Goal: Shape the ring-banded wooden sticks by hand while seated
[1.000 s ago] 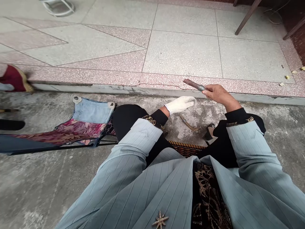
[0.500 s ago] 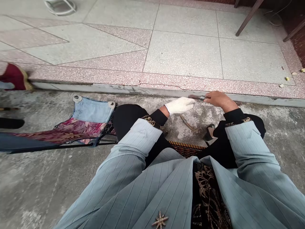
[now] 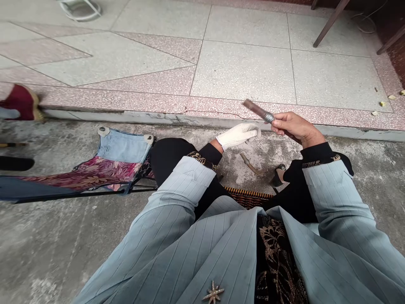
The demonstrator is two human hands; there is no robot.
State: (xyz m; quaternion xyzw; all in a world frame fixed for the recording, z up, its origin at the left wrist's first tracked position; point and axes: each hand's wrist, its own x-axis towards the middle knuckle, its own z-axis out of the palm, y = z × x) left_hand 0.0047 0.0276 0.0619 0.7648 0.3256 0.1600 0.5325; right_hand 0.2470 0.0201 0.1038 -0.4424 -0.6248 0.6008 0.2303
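Note:
My bare right hand [image 3: 291, 126] is closed on the wire-wrapped end of a short dark brown stick [image 3: 255, 109], which tilts up to the left. Silvery wire [image 3: 268, 118] is coiled tightly around it beside my fingertips. My left hand [image 3: 238, 134], in a white knitted glove, sits just left of and below the stick with its fingers curled together. A faint thin strand seems to run near its fingertips, but what they pinch is too small to make out. Below the hands, a bent light-brown stick [image 3: 249, 164] with a band around it lies on the concrete.
A raised tiled step [image 3: 243, 71] runs along the front. At left stands a folding chair with patterned fabric [image 3: 104, 169], and a person's red shoe [image 3: 22, 101] is beyond it. Woven wicker [image 3: 247, 197] shows between my knees. Wooden legs [image 3: 330, 23] stand at upper right.
My right hand has turned and lifted the stick, so its free end now points up-left, apart from the glove. My left hand has shifted slightly, its fingers more curled.

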